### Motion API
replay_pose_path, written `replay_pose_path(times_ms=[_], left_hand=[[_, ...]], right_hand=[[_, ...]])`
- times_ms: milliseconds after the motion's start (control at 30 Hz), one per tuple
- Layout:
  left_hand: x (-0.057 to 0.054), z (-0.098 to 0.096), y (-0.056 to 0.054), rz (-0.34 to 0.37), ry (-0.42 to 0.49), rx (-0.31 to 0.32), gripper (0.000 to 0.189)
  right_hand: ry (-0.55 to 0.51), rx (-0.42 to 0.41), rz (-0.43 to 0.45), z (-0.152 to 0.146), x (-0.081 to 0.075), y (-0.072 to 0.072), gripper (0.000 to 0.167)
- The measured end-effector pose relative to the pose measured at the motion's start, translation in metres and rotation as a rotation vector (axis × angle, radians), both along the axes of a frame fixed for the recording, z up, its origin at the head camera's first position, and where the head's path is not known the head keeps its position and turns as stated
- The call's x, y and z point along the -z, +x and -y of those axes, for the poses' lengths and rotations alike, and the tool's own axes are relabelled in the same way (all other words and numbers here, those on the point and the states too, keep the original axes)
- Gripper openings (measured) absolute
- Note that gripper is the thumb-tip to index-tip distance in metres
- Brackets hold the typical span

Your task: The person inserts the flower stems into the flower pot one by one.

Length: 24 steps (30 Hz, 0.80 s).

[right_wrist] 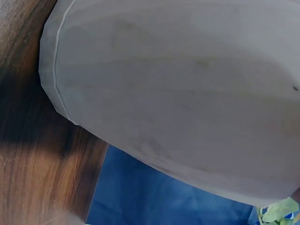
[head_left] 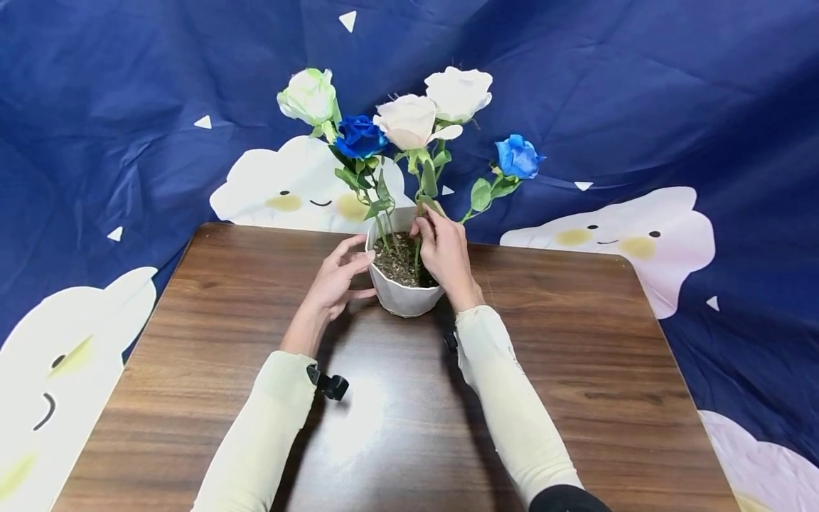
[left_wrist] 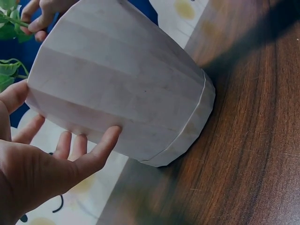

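Observation:
A white faceted flower pot (head_left: 406, 299) holding dark soil (head_left: 397, 259) stands on the table. My left hand (head_left: 333, 274) rests against its left side, fingers spread and relaxed, fingertips at the wall and rim. Over the pot's right rim, my right hand (head_left: 446, 249) pinches a green stem (left_wrist: 18, 22) between thumb and fingers, below the pale pink rose (head_left: 406, 122). Around it rise a white rose (head_left: 458, 94), a greenish-white rose (head_left: 308, 96), a dark blue rose (head_left: 360, 136) and, leaning right, a lighter blue rose (head_left: 519, 156). The right wrist view shows mostly pot wall (right_wrist: 178, 103).
The brown wood-grain table (head_left: 563, 355) extends around the pot, its far edge just behind. A dark blue cloth (head_left: 608, 85) with smiling clouds hangs at the back and sides. Black camera mounts (head_left: 329, 382) sit on both wrists.

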<state>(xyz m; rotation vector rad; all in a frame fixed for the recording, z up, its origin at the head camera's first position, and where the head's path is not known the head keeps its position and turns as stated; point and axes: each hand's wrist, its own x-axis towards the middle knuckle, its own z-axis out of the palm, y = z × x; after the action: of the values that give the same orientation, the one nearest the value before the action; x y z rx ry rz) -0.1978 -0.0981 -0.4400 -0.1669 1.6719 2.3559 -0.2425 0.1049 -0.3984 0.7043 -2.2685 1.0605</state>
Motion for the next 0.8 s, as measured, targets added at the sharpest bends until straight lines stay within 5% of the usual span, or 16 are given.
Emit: replay_pose_path(times_ms=[600,800], left_hand=[[0.003,0.008,0.004,0.001,-0.009,-0.010,0.053],[0.003,0.010,0.007,0.013,-0.017,-0.010,0.053]], right_hand=[[-0.006,-0.017,-0.005,0.011,0.004,0.005,0.019],[-0.072,-0.057,0.087,0.011,0.006,0.010,0.028]])
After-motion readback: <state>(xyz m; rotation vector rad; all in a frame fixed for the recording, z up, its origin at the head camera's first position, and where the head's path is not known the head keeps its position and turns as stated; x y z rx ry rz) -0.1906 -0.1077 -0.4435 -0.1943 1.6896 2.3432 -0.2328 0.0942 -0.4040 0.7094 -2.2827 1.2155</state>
